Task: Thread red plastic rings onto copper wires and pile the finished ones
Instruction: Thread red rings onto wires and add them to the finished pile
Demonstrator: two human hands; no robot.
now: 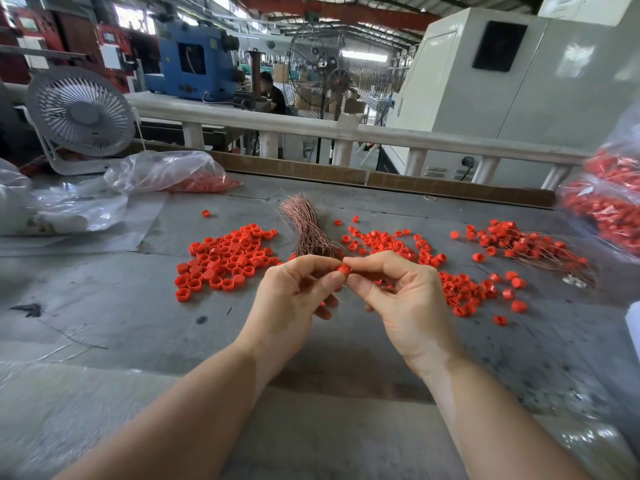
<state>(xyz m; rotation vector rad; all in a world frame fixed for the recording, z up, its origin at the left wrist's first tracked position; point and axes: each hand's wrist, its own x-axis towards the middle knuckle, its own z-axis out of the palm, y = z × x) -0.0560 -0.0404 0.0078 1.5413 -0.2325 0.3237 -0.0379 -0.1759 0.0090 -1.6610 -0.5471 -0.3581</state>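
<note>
Head view shows you at the grey counter (104, 292), and your two hands meet over its middle. Counting from big to small: two clear bags hold red parts, one bag (166, 174) at the far left and one bag (602, 199) at the right edge. One bundle of copper wires (306, 225) lies just past your hands. Loose red rings sit in two big groups, too many to count: one group (225, 261) on the left and one group (391, 244) on the right. One finished pile (526, 244), rings with wires through them, lies further right.

Your left hand (294, 299) and right hand (405, 299) both pinch one red ring (344, 269) between curled fingers (334, 280). A thin wire seems to hang below it, but it is hard to see.

What could go wrong? I think the ring may slip, because it is tiny and smooth. It could drop into the loose rings and get lost. The thin wire could bend if you push it crooked.
</note>
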